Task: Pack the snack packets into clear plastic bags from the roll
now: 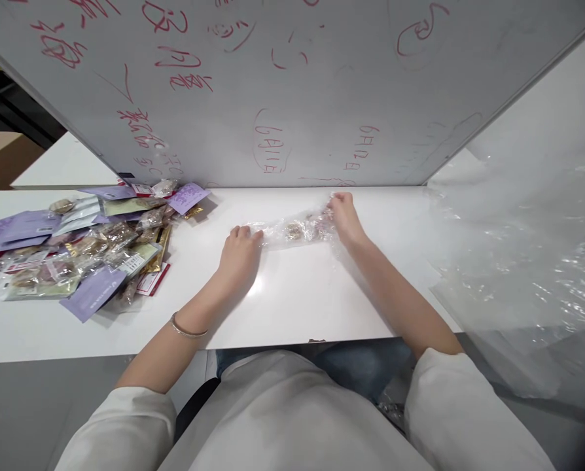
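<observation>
A clear plastic bag point(294, 230) stretches between my two hands on the white table, with small brownish and pinkish pieces showing through it. My left hand point(241, 252) rests on the table with its fingers curled over the bag's left end. At the bag's right end, my right hand point(344, 216) is closed in a pinch on the crinkled plastic, slightly raised. What lies under my left fingers is hidden.
On the left, a pile of small packets point(101, 242), clear, purple, gold and red-edged, covers the white table point(292, 307). A whiteboard point(297, 91) with red writing stands along the back edge. Large clear plastic sheeting point(532, 248) hangs at the right.
</observation>
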### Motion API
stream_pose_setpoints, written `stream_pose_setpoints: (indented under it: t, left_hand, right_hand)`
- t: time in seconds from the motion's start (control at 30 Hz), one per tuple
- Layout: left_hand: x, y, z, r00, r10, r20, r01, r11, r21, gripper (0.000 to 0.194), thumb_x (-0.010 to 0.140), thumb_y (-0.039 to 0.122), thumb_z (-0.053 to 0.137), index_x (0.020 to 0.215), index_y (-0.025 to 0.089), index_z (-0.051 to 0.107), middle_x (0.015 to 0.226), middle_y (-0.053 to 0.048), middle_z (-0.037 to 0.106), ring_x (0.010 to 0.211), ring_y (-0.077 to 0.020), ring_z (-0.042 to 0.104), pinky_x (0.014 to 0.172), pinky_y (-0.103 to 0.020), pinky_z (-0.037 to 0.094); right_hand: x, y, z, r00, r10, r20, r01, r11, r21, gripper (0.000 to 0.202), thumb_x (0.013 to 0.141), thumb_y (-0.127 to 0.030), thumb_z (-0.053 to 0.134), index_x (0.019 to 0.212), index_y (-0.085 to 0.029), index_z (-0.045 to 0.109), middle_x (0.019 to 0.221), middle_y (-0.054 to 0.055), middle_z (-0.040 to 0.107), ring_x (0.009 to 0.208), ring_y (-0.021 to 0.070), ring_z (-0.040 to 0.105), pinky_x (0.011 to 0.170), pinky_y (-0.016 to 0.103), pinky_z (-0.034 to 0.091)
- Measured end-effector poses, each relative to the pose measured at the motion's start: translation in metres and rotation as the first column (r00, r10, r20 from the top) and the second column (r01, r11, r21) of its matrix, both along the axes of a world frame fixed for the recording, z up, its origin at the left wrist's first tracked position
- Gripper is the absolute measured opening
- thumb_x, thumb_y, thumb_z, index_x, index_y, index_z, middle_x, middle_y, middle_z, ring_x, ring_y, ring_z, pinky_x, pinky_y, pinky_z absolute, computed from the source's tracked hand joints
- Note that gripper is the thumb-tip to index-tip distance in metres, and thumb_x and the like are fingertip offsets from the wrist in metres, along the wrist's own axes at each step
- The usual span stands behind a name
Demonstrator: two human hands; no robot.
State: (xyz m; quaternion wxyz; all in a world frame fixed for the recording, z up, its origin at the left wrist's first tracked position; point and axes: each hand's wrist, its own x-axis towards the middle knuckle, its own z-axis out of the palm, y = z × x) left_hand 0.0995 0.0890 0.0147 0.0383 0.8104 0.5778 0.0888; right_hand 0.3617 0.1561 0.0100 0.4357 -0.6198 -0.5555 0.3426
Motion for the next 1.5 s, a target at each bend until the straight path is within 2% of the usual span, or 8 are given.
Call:
stream_pose_setpoints:
  t: [0.17, 0.33, 0.53, 0.83, 1.0, 1.23, 1.4, 1.5]
  left_hand:
    - [-0.001, 0.002, -0.009, 0.983, -0.083, 0.163, 0.042, 0.971, 0.237, 0.034, 0.083, 0.000, 0.044, 0.099, 0.015, 0.070, 0.111, -0.017, 0.066, 0.119, -0.0345, 0.056, 0.096, -0.052, 0.051]
    - [0.000, 0.005, -0.007, 0.953, -0.144, 0.265, 0.029, 0.918, 0.395, 0.029, 0.090, 0.002, 0.041, 0.094, 0.018, 0.065, 0.125, -0.014, 0.061, 0.134, -0.0316, 0.049, 0.102, -0.052, 0.050]
    - [0.015, 0.005, 0.000, 0.914, -0.285, 0.290, 0.074, 0.819, 0.569, 0.022, 0.093, 0.006, 0.041, 0.093, 0.018, 0.060, 0.128, -0.014, 0.058, 0.137, -0.0295, 0.046, 0.100, -0.045, 0.052]
    - [0.072, 0.033, -0.009, 0.859, -0.399, 0.321, 0.187, 0.829, 0.527, 0.035, 0.092, 0.007, 0.043, 0.120, 0.021, 0.057, 0.138, -0.015, 0.050, 0.141, -0.0287, 0.039, 0.103, -0.046, 0.046]
    - [0.070, 0.031, -0.015, 0.920, -0.281, 0.274, 0.085, 0.825, 0.559, 0.030, 0.089, 0.015, 0.055, 0.117, 0.022, 0.063, 0.128, -0.016, 0.053, 0.116, -0.0305, 0.051, 0.094, -0.049, 0.044]
    - [0.063, 0.029, -0.017, 0.855, -0.290, 0.430, 0.021, 0.849, 0.528, 0.012, 0.093, 0.020, 0.053, 0.100, 0.021, 0.064, 0.111, -0.010, 0.052, 0.095, -0.0221, 0.048, 0.084, -0.039, 0.044]
    - [0.064, 0.030, -0.019, 0.769, -0.338, 0.543, 0.009, 0.855, 0.519, 0.015, 0.096, 0.018, 0.051, 0.105, 0.023, 0.061, 0.106, -0.007, 0.048, 0.094, -0.0192, 0.048, 0.083, -0.035, 0.045]
    - [0.064, 0.029, -0.019, 0.748, -0.340, 0.571, 0.014, 0.867, 0.498, 0.015, 0.097, 0.018, 0.050, 0.107, 0.023, 0.060, 0.106, -0.007, 0.048, 0.097, -0.0191, 0.050, 0.084, -0.035, 0.046]
  right_hand:
    - [-0.046, -0.029, -0.007, 0.927, 0.000, 0.376, -0.099, 0.965, 0.244, 0.032, 0.085, -0.028, 0.057, 0.115, -0.021, 0.053, 0.095, 0.006, 0.068, 0.085, 0.0215, 0.063, 0.084, 0.041, 0.051]
    - [-0.051, -0.042, -0.010, 0.762, 0.121, 0.636, -0.390, 0.869, 0.303, 0.013, 0.090, -0.027, 0.058, 0.088, -0.024, 0.070, 0.085, 0.005, 0.072, 0.116, 0.0283, 0.057, 0.120, 0.056, 0.019]
    - [-0.045, -0.056, 0.000, 0.564, 0.346, 0.750, -0.575, 0.816, 0.056, 0.038, 0.091, -0.007, 0.042, 0.119, -0.016, 0.066, 0.120, 0.013, 0.066, 0.130, 0.0292, 0.049, 0.103, 0.045, 0.046]
    - [-0.047, -0.073, -0.006, 0.785, 0.434, 0.441, -0.459, 0.887, -0.055, 0.020, 0.089, -0.010, 0.046, 0.088, -0.017, 0.064, 0.105, 0.012, 0.062, 0.088, 0.0216, 0.062, 0.080, 0.038, 0.052]
    - [-0.002, -0.074, 0.010, 0.662, 0.660, 0.355, -0.701, 0.713, -0.017, 0.046, 0.076, -0.017, 0.065, 0.121, -0.024, 0.059, 0.125, 0.008, 0.058, 0.116, 0.0272, 0.057, 0.099, 0.047, 0.049]
    - [0.020, -0.077, 0.018, 0.678, 0.538, 0.501, -0.553, 0.822, -0.135, 0.051, 0.079, -0.018, 0.059, 0.129, -0.029, 0.059, 0.125, 0.009, 0.051, 0.078, 0.0172, 0.061, 0.072, 0.038, 0.052]
    - [0.006, -0.070, 0.013, 0.901, 0.434, 0.016, -0.428, 0.893, -0.138, 0.016, 0.082, -0.035, 0.066, 0.092, -0.023, 0.070, 0.083, 0.002, 0.062, 0.063, 0.0136, 0.056, 0.067, 0.034, 0.051]
    - [-0.003, -0.068, 0.014, 0.836, 0.323, -0.445, -0.411, 0.904, -0.117, 0.028, 0.077, -0.039, 0.072, 0.100, -0.023, 0.071, 0.089, 0.003, 0.068, 0.077, 0.0173, 0.066, 0.077, 0.037, 0.056]
